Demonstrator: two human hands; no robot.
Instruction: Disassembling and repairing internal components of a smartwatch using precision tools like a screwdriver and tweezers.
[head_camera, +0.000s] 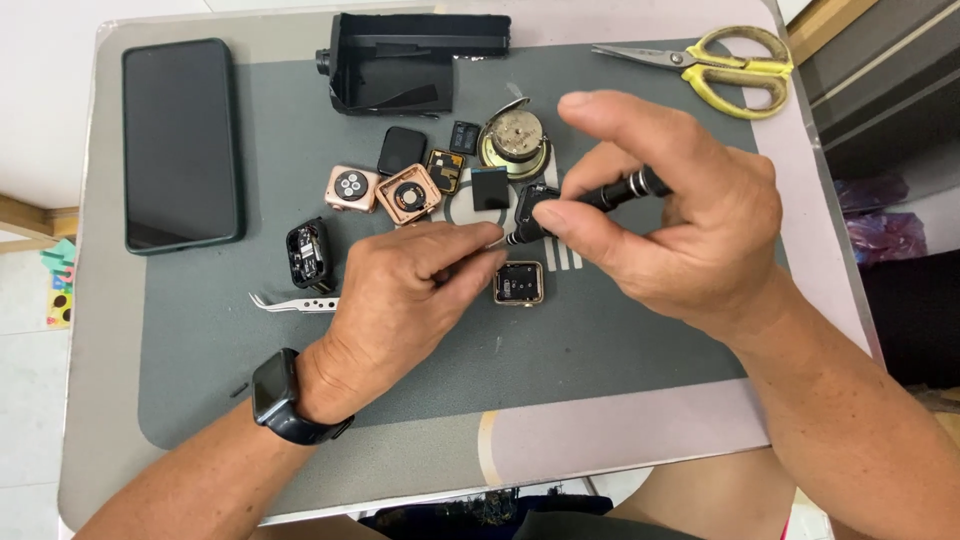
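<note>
**Two hands at work on small watch parts over a grey mat**

The right hand (690, 215) pinches a slim black screwdriver (610, 195) between thumb and forefinger, its grip closed tight on the shaft, the tip angled down-left toward a small black part (533, 200). Whether the tip touches that part cannot be told. The left hand (405, 290) rests on the grey mat (200, 330) with a dark smartwatch (275, 395) on its wrist; its fingers are drawn together, their tips just beside the screwdriver's point, and whether they hold anything cannot be told. A gold-framed watch case (518, 283) lies on the mat between the two hands. Further up the mat sit a rose-gold watch back (352, 187), an open rose-gold case (408, 193), a round metal speaker (514, 140) and a black square screen (490, 188). Silver tweezers (290, 302) lie left of the left hand. A black phone (182, 145) lies at the tabletop's left edge, yellow scissors (720, 65) at the upper right.
</note>
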